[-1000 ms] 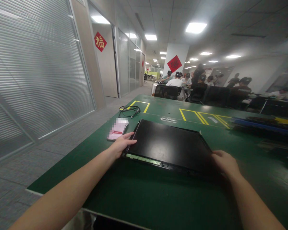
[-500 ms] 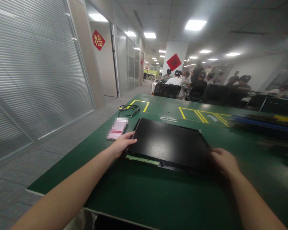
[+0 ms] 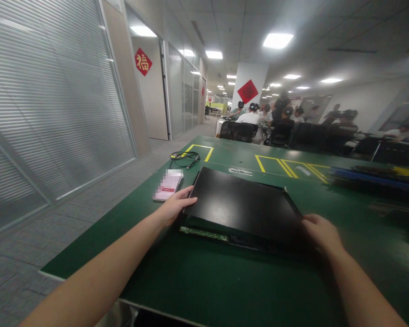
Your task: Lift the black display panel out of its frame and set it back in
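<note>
A flat black display panel point(image 3: 243, 200) spans the space between my hands, tilted slightly over the green table. My left hand point(image 3: 176, 205) is closed on its left edge, thumb on top and fingers at the side. At the right edge my right hand point(image 3: 322, 231) grips it, its fingertips partly hidden behind the panel. Below the panel's near edge a green circuit board strip point(image 3: 202, 234) shows, with a dark gap between the two. What lies under the panel is mostly hidden.
A phone point(image 3: 168, 185) lies left of the panel, a coiled black cable point(image 3: 186, 159) behind it. Yellow tape marks point(image 3: 276, 165) cross the green table point(image 3: 225, 281). At right is a blurred blue-and-black stack point(image 3: 378, 179). Several people sit beyond the table.
The panel's near edge has risen a little, and more of the green circuit board strip shows beneath it. Both hands keep their grip on the sides.
</note>
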The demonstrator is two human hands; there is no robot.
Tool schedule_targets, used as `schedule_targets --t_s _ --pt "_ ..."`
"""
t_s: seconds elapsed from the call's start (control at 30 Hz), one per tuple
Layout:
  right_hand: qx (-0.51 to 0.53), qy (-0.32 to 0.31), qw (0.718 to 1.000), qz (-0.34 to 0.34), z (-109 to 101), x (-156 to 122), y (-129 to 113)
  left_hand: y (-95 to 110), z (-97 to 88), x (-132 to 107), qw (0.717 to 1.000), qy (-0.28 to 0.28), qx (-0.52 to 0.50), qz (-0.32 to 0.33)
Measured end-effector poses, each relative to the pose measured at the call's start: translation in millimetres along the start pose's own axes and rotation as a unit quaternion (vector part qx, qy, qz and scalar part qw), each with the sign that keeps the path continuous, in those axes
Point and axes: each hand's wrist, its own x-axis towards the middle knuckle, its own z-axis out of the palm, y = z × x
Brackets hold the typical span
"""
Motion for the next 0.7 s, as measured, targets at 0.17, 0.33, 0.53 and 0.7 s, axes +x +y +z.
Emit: schedule_targets --t_s 0.17,0.33,0.53,0.7 --pt "0.0 -0.001 1.0 -0.001 -0.7 -1.8 -1.9 -2.5 -1.8 2.7 1.0 -0.019 -0.001 0.004" --pt "-0.002 -0.002 1.0 0.001 -1.5 -2.5 -3.8 -2.7 -1.9 2.7 1.0 -0.02 0.003 0.005" --pt "0.004 -0.002 1.0 0.008 -1.8 -3.4 -3.8 -1.2 -0.1 1.8 1.0 -0.02 0.005 0.017" --pt "0.01 -0.002 1.0 0.006 -1.1 -4.3 -4.7 1.5 2.1 -0.9 0.999 -0.028 0.001 0.028"
